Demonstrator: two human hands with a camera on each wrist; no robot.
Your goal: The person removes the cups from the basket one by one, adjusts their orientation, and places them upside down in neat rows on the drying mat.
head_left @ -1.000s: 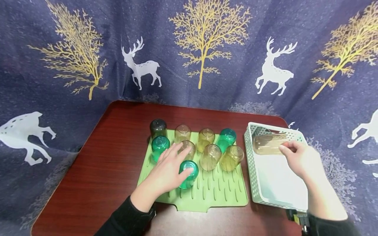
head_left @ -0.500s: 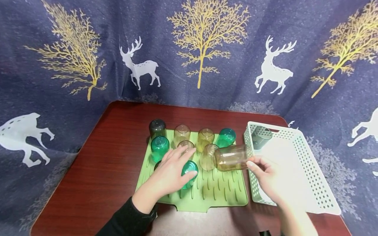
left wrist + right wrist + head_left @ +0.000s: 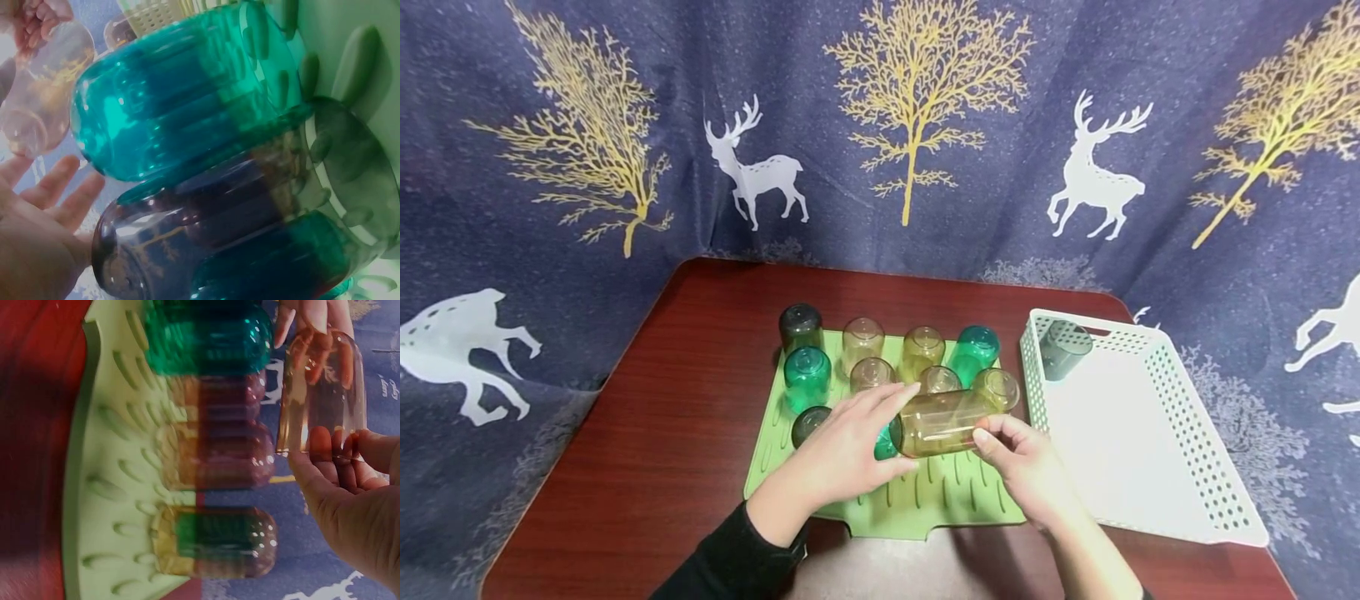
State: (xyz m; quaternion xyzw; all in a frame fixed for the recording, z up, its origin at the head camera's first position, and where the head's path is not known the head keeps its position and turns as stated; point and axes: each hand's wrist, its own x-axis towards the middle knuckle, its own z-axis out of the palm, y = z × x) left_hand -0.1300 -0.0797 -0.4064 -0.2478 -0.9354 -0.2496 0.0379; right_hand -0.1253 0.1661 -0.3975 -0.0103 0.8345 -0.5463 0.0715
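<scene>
My right hand (image 3: 1022, 467) pinches a clear amber drinking glass (image 3: 943, 423) by its rim, tipped on its side above the green drying mat (image 3: 898, 521). At the glass's base, my left hand (image 3: 846, 450) has its fingers spread, with the fingertips right at it in the left wrist view. Beneath the held glass, a teal glass (image 3: 885, 443) stands upside down, partly hidden. Beside it, a dark grey glass (image 3: 809, 423) is half covered by my left hand. Several more upturned glasses in teal, yellow and brownish tints fill the back of the mat, including a yellow glass (image 3: 922, 350).
To the right stands a white perforated basket (image 3: 1213, 450) with one grey glass (image 3: 1064, 348) in its back left corner. A black glass (image 3: 801, 327) stands at the mat's back left corner. The dark red table (image 3: 647, 400) reaches back to a patterned curtain (image 3: 865, 125).
My right hand has lifted the amber glass out of the basket and brought it left over the mat to my left hand. The left hand has shifted slightly right, its fingers at the glass's base.
</scene>
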